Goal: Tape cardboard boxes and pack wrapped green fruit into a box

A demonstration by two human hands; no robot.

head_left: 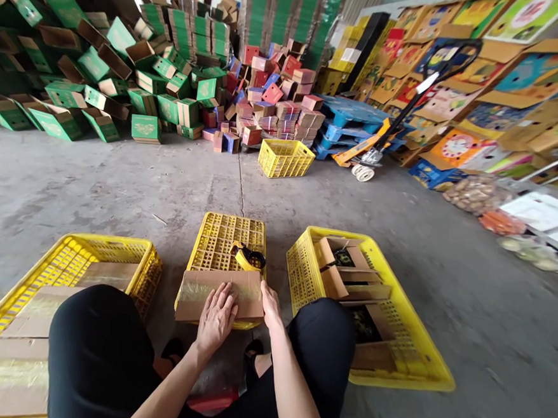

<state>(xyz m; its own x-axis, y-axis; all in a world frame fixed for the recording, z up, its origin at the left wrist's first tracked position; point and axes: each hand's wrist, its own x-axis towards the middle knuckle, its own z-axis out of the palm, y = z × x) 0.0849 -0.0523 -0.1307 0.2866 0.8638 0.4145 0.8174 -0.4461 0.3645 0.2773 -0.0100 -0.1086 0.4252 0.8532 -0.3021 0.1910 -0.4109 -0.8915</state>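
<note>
A flattened brown cardboard piece (203, 291) with clear tape across it lies on an upturned yellow plastic crate (221, 235) in front of me. My left hand (216, 318) rests flat on the cardboard with its fingers spread. My right hand (270, 304) grips the cardboard's right edge, fingers curled over it. A yellow tape dispenser (248, 257) lies on the crate just behind the cardboard. My knees in black trousers frame the crate.
A yellow crate (415, 346) on my right holds folded cartons. A yellow crate (67, 262) on my left holds flat cardboard sheets. Green boxes (98, 88), red boxes (271, 95), a hand pallet truck (375, 151) and another yellow crate (285, 157) stand farther back.
</note>
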